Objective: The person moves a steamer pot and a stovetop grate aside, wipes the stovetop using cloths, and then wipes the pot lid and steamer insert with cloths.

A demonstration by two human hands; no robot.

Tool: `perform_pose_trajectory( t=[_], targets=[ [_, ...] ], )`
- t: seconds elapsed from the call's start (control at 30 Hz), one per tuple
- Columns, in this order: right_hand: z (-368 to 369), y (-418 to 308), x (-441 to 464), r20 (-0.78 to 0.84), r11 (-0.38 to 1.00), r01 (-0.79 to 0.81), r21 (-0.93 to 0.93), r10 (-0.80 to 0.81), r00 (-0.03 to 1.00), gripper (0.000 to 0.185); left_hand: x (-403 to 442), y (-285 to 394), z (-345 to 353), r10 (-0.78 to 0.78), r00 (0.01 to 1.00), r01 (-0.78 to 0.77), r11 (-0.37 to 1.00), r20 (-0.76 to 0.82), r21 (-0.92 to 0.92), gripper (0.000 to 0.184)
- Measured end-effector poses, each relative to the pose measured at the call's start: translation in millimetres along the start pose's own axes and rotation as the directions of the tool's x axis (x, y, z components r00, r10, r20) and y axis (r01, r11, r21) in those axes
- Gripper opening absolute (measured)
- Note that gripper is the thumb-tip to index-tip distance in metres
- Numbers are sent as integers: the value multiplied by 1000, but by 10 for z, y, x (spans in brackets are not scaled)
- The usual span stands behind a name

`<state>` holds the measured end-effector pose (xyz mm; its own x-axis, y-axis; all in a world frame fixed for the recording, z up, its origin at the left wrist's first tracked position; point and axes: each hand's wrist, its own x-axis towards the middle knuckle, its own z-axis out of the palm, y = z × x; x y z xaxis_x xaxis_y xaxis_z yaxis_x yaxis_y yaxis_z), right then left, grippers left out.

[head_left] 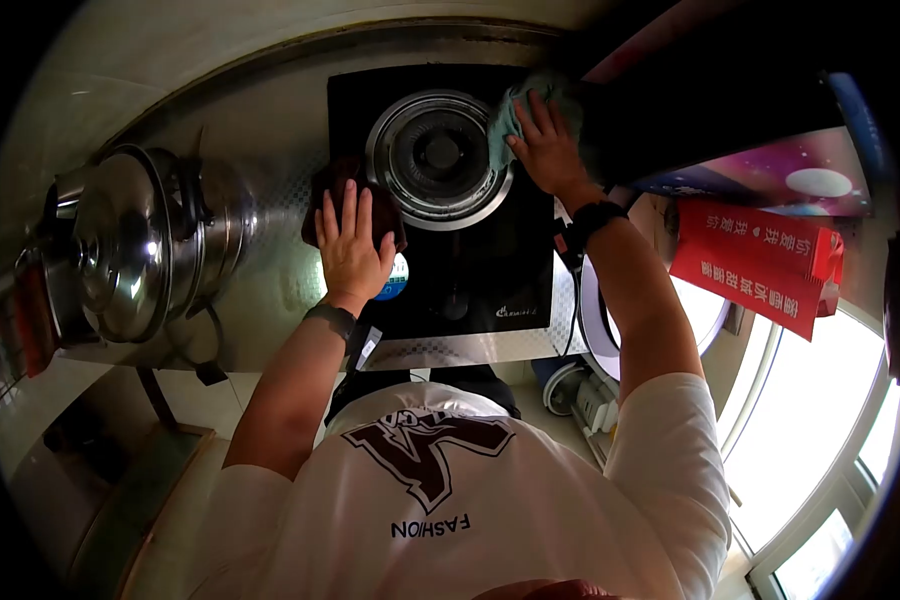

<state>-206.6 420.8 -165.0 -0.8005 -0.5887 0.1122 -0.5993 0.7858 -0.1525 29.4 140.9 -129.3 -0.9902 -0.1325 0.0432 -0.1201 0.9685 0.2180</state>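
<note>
A black gas stove (515, 270) with one round burner (441, 150) in a shiny metal ring is set in the counter. My left hand (353, 240) lies flat, fingers stretched, over a dark brown piece (388, 212), perhaps a folded cloth, at the stove's left edge. Under that wrist side a round blue sticker (395, 280) partly shows. On the far right corner of the stove, my right hand (548, 145) rests with spread fingers on top of a crumpled green cloth (503, 130). The hand covers part of this cloth.
A large lidded steel pot (130, 245) stands left on the metal counter (280, 220). To the right are a red paper bag (755, 255) with white lettering and a purple printed box (800, 175). A dark cable (577, 300) hangs over the counter's front edge. Bright windows are lower right.
</note>
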Motion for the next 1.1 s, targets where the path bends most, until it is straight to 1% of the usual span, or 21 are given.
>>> perform_pose_trajectory(
  t=[0.07,0.17,0.2,0.27,0.3,0.37,0.4,0.5,0.57,0.6,0.67,0.7,0.73,0.8,0.83,0.9,0.93,1.0,1.03,1.07,1.1],
  targets=[
    [146,150,305,-33,999,40,-5,-41,999,66,4,-6,3,-7,1000,7,1000,28,0,74],
    [276,204,729,-111,1000,-23,15,25,994,62,1,-7,23,-1,1000,1,1000,5,-4,74],
    [258,176,765,-109,1000,-19,18,20,994,62,-2,-7,25,5,1000,-5,1000,-5,-4,74],
    [213,106,796,-132,997,-60,54,66,989,58,39,-22,33,7,1000,-7,1000,-16,-2,75],
    [186,63,638,-119,997,-59,56,65,991,58,-2,-11,23,13,1000,-13,1000,-17,-6,75],
    [-22,9,258,-39,992,115,-52,-117,992,56,-14,-3,21,10,1000,-10,1000,-12,-6,75],
    [-68,28,24,-60,978,169,119,-162,985,56,-2,-7,20,2,1000,-2,1000,-6,-4,75],
    [-72,158,-112,-78,971,187,147,-177,981,55,-23,14,1,3,1000,-4,999,-25,-39,75],
    [0,185,134,-77,982,68,177,-55,995,56,-3,-2,-17,-2,999,0,999,-40,-47,75],
    [27,176,312,-78,980,85,178,-72,994,56,2,-4,-15,-3,999,2,999,-33,-51,76],
    [51,93,721,-36,982,188,-7,-188,982,57,-7,-9,-15,-21,999,20,998,-26,-52,76],
    [72,24,925,44,960,276,-42,-274,961,55,3,-9,-21,-19,1000,18,998,-24,-55,76],
    [113,-72,1105,45,957,287,-38,-286,957,55,4,-6,-31,-15,1000,14,998,-19,-58,76],
    [188,-244,1382,139,858,500,123,-513,847,50,7,-9,-36,-17,1000,15,998,-23,-58,76],
    [215,-271,1485,136,855,503,125,-517,845,50,14,-11,-29,-16,1000,14,998,-27,-60,75],
    [240,-319,1537,126,784,434,444,-534,836,48,-9,-13,-21,-19,1000,17,998,-19,-64,75],
    [219,-306,1478,135,784,427,451,-533,835,48,-14,-23,-12,-21,1000,20,998,-18,-64,76],
    [74,-195,1382,179,850,423,313,-490,853,50,-3,-21,-7,-19,1000,17,997,-25,-73,76],
    [50,-100,1245,162,887,370,277,-423,892,51,-9,-17,-14,-21,1000,19,997,-22,-71,76],
    [-10,25,1112,166,887,375,268,-426,889,51,2,-17,-17,-25,999,24,997,-25,-68,75],
    [-70,166,986,172,919,314,239,-359,917,52,6,-14,-29,-31,999,30,997,-18,-72,75]
  ],
)
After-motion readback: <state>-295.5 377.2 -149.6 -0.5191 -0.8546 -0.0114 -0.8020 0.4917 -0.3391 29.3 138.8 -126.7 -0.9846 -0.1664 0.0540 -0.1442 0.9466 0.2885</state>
